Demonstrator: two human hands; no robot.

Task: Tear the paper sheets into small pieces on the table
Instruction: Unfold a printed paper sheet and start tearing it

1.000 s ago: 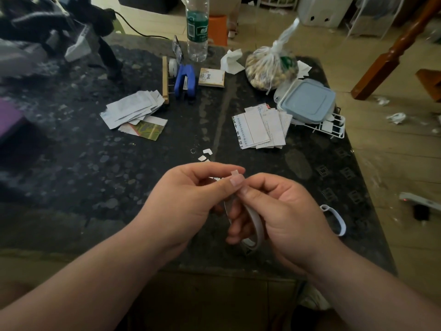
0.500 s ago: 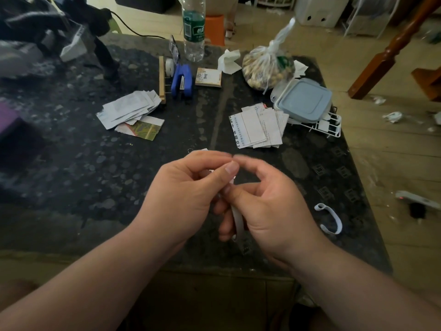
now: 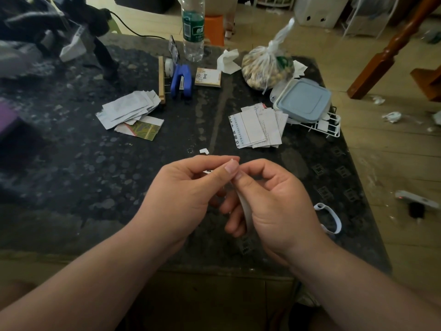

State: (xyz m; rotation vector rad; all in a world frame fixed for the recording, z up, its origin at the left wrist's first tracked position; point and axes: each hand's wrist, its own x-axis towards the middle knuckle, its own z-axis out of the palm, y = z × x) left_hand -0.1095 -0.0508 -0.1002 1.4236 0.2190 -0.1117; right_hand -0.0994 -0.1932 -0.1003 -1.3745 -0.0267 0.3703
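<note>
On the head camera, you held both hands above the near part of the dark table (image 3: 71,163), well in front of the blue stapler (image 3: 182,81). Your left hand (image 3: 181,194) pinched the top end of a narrow white paper strip (image 3: 245,209) between thumb and forefinger, with its other fingers curled. Your right hand (image 3: 274,206) pinched the same strip close against it, and the rest of the strip ran down through your curled right fingers.

I judged that you were about to nip another bit off the strip's end. Only a few small torn scraps (image 3: 204,151) lay on the table, between your hands and the stapler.

Most of the work looked undone. One fanned stack of paper slips (image 3: 130,108) lay to the left of the stapler and nearer you, with a green printed piece (image 3: 143,130) at its near edge. A second stack of printed sheets (image 3: 256,129) lay to the stapler's right and nearer you. Both stacks were in large pieces, and the strip itself had plenty of length left.
</note>
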